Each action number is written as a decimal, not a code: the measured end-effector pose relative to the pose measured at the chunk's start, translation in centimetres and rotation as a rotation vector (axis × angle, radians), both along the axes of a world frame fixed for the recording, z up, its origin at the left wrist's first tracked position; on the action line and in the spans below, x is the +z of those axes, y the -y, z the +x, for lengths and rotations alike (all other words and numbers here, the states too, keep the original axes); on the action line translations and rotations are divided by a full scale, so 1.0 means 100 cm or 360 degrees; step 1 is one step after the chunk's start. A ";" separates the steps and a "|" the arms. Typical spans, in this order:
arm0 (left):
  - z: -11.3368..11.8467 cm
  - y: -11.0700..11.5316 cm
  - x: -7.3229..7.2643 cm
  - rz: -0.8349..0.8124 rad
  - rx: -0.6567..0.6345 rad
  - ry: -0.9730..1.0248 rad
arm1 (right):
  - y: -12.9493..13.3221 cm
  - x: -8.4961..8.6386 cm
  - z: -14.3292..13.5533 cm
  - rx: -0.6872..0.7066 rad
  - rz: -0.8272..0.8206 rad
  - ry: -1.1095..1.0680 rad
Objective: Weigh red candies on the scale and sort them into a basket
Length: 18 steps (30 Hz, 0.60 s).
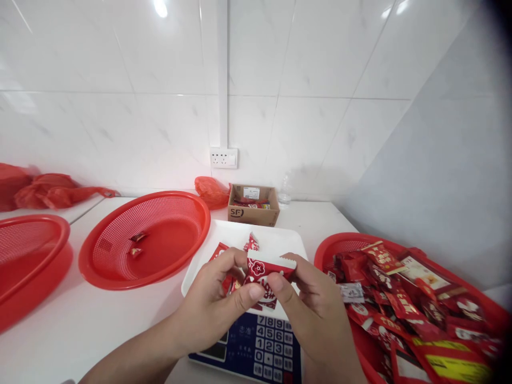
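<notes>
two bare hands meet at the center, near the viewer. the left hand (218,306) and the right hand (314,304) both pinch one small red-and-white packet (260,268), thumbs on its near face, fingers behind. the packet is held above the near part of a scale's white tray (280,234), its white crimped edge facing up. on the tray, behind and beside the left hand, lie more small red packets (252,242), partly hidden by the fingers. below the hands, the scale's dark blue keypad (274,346) with white keys faces the viewer.

to the right, a red basket (334,241) is heaped with mostly red packages (400,298) of several sizes, some with yellow or white patches. to the left of the tray, a round red basket (200,208) holds two small wrapped pieces (136,252); farther left is another red basket (60,226), cut off by the view.

at the far side of the white surface (160,325), an open cardboard box (260,216) contains red packages, with a red plastic bag (211,193) just left of it. a wall socket (224,158) sits on the white tiled wall (256,58) beyond.
</notes>
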<state>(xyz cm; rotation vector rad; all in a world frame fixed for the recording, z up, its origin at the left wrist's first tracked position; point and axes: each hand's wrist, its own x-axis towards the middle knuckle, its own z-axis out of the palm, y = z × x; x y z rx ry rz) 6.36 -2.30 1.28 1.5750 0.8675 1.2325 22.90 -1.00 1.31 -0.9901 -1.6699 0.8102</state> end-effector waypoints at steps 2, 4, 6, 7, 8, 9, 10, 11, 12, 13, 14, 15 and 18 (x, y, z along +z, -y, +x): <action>-0.001 -0.001 0.000 0.0018 0.0072 -0.0099 | 0.000 0.000 -0.001 -0.0015 0.0009 0.0028; -0.002 -0.001 0.000 0.0032 0.0094 -0.0122 | 0.000 0.000 -0.001 -0.0010 0.0000 0.0038; -0.003 -0.002 0.001 0.0031 0.0061 -0.0075 | 0.000 0.000 -0.002 0.0012 -0.0017 0.0032; -0.003 -0.001 0.001 0.0027 0.0047 -0.0048 | 0.001 0.000 -0.002 0.0025 -0.0027 0.0023; -0.003 -0.002 0.001 0.0031 0.0041 -0.0031 | 0.001 0.000 -0.003 0.0034 -0.0040 0.0009; -0.003 -0.002 0.001 0.0040 0.0044 -0.0025 | 0.001 0.000 -0.003 0.0037 -0.0053 -0.0007; -0.004 -0.002 0.001 0.0048 0.0050 -0.0026 | 0.001 0.001 -0.003 0.0034 -0.0064 -0.0022; -0.004 -0.002 0.000 0.0052 0.0054 -0.0031 | 0.001 0.001 -0.003 0.0031 -0.0066 -0.0030; -0.004 -0.002 0.000 0.0057 0.0060 -0.0035 | 0.000 0.001 -0.003 0.0045 -0.0052 -0.0026; -0.005 -0.003 0.000 0.0064 0.0065 -0.0041 | 0.000 0.001 -0.003 0.0063 -0.0031 -0.0015; -0.005 -0.003 0.000 0.0071 0.0072 -0.0044 | -0.001 0.002 -0.003 0.0086 -0.0005 -0.0005; -0.005 -0.003 0.000 0.0079 0.0078 -0.0051 | -0.002 0.002 -0.002 0.0107 0.0023 -0.0009; -0.003 -0.002 0.002 0.0085 0.0089 -0.0067 | -0.005 0.001 -0.001 0.0169 0.0090 -0.0084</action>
